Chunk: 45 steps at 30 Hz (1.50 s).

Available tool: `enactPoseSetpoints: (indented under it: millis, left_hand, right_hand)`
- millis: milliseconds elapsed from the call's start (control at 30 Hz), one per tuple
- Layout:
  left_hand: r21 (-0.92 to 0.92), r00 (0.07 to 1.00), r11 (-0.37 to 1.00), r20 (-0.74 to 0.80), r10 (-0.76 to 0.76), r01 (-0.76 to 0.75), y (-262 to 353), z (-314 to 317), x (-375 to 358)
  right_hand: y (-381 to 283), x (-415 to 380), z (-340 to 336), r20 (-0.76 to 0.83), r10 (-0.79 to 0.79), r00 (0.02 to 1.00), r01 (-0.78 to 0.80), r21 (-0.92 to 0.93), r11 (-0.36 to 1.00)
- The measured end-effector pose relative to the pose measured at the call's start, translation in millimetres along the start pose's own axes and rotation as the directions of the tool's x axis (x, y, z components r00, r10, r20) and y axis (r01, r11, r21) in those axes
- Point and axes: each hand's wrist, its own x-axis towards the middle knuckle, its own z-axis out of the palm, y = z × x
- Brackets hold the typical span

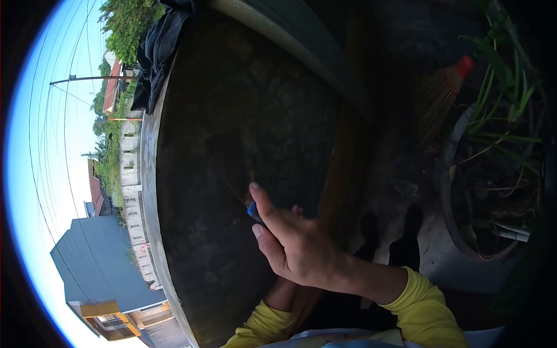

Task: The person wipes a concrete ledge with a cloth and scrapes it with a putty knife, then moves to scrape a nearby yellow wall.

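My right hand (301,249) reaches across from the lower right in a yellow sleeve. It is closed on a dark handle with a blue end (253,211), index finger stretched along it and thumb bent below. From the blue end a thin pale line runs up and left, beside a dim, dark, flat blade-like shape (227,152); what kind of tool this is I cannot tell. Under it all lies a dark, stained slab (197,255). My left hand is hidden behind the right one; only its wrist (282,294) and yellow sleeve show.
Dark cloth (155,55) hangs over the slab's far left edge. A stick broom (444,95) with a red top and a round planter (449,174) with green leaves stand at right. My feet (406,223) show below. Beyond are a block wall (130,156) and houses.
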Motion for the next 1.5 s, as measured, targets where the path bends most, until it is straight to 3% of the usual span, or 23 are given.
enactPoseSetpoints:
  millis: [67,133,167,233,333,400,467,533,600,633,667,767,833,867,933,967,1033,1167,1233,1300,1367,1467,1500]
  left_hand:
    - [0.030,1.000,1.000,-0.001,0.010,-0.010,5.7,-0.6,2.6]
    - [0.080,0.996,0.994,-0.040,0.075,-0.071,16.2,1.1,20.2]
    - [0.098,0.991,0.989,-0.068,0.117,-0.110,19.5,2.7,23.3]
    - [0.031,0.998,0.998,-0.035,0.059,-0.058,12.9,1.4,9.4]
    - [-0.054,1.000,0.999,0.030,0.008,-0.006,-0.7,4.3,-8.8]
    - [0.052,0.995,0.997,0.079,-0.055,0.051,12.2,6.5,4.3]
    - [0.145,0.993,0.987,0.083,-0.081,0.068,15.9,11.6,13.8]
    - [0.219,0.996,0.974,0.055,-0.065,0.051,15.6,17.7,14.9]
    - [-0.206,0.909,0.888,0.163,-0.382,0.411,-21.5,19.6,-16.3]
    - [-0.040,0.927,0.950,0.237,-0.291,0.309,-26.9,18.3,-22.2]
    - [0.108,0.931,0.979,0.307,-0.196,0.171,-32.3,17.0,-27.9]
    - [0.265,0.913,0.958,0.356,-0.198,0.105,-28.4,35.5,-41.5]
    - [0.275,0.797,0.922,0.471,-0.378,0.274,-45.8,39.8,-66.9]
    - [0.286,0.722,0.888,0.518,-0.459,0.360,-47.9,43.5,-80.0]
    - [0.366,0.590,0.849,0.611,-0.528,0.380,-36.6,53.9,-99.7]
    - [0.516,0.550,0.835,0.648,-0.527,0.192,-42.0,59.7,-116.2]
    - [0.579,0.445,0.793,0.670,-0.595,0.188,-57.0,73.9,-161.8]
    - [0.640,0.055,0.729,0.741,-0.669,0.241,-62.2,68.0,-210.3]
    - [0.801,-0.391,0.582,0.586,-0.710,0.144,-56.0,78.1,-204.4]
    - [0.793,-0.514,0.551,0.597,-0.616,0.261,-73.1,77.8,-234.0]
    - [0.730,-0.482,0.644,0.659,-0.577,0.229,-119.0,74.1,-332.9]
    - [0.569,-0.275,0.621,0.816,-0.509,0.539,-114.3,59.3,-362.0]
    - [0.713,-0.275,0.672,0.699,-0.660,0.200,-86.5,71.8,-336.9]
  right_hand:
    - [2.1,51.8,-17.6,-0.140,-0.113,0.984,0.116,0.013,0.993]
    - [-9.9,99.4,-40.2,-0.134,0.045,0.990,-0.034,0.082,0.996]
    - [-7.0,115.0,-39.4,-0.204,-0.014,0.979,0.027,0.058,0.998]
    - [-25.0,114.9,-39.4,-0.122,0.085,0.989,-0.073,0.095,0.993]
    - [-21.9,60.6,6.3,-0.165,-0.135,0.977,0.163,0.169,0.972]
    - [-33.4,-0.2,18.0,0.167,0.049,0.985,-0.075,0.151,0.986]
    - [-39.1,-55.1,26.6,0.406,0.208,0.890,-0.244,0.036,0.969]
    - [6.6,-68.9,28.6,0.126,0.120,0.985,-0.080,-0.284,0.955]
    - [33.1,-52.6,5.6,-0.039,0.223,0.974,-0.226,-0.155,0.962]
    - [50.4,-22.3,-18.8,-0.030,0.405,0.914,-0.395,0.158,0.905]
    - [76.7,2.8,-32.4,-0.119,0.347,0.930,-0.336,0.102,0.936]
    - [122.2,55.0,-50.8,-0.253,0.303,0.919,-0.284,0.108,0.953]
    - [104.7,38.5,-42.6,-0.189,0.317,0.929,-0.290,0.158,0.944]
    - [119.9,13.4,-6.5,-0.325,0.076,0.943,-0.045,0.103,0.994]
    - [92.7,-69.3,25.8,-0.047,0.186,0.981,-0.183,0.073,0.980]
    - [78.9,-110.8,42.0,0.093,0.235,0.967,-0.239,0.030,0.971]
    - [62.0,-167.5,54.8,0.388,0.411,0.825,-0.427,-0.050,0.903]
    - [113.4,-125.6,29.6,-0.089,0.415,0.906,-0.396,0.174,0.902]
    - [156.2,-58.7,-1.3,-0.284,0.403,0.870,-0.371,0.162,0.914]
    - [193.0,-14.7,-16.0,-0.421,0.346,0.839,-0.333,0.106,0.937]
    - [191.2,-31.5,-2.8,-0.408,0.326,0.853,-0.300,0.128,0.945]
    - [136.7,-120.0,28.5,-0.051,0.510,0.858,-0.485,0.243,0.840]
    - [125.5,-160.6,47.1,0.062,0.526,0.848,-0.522,0.263,0.811]
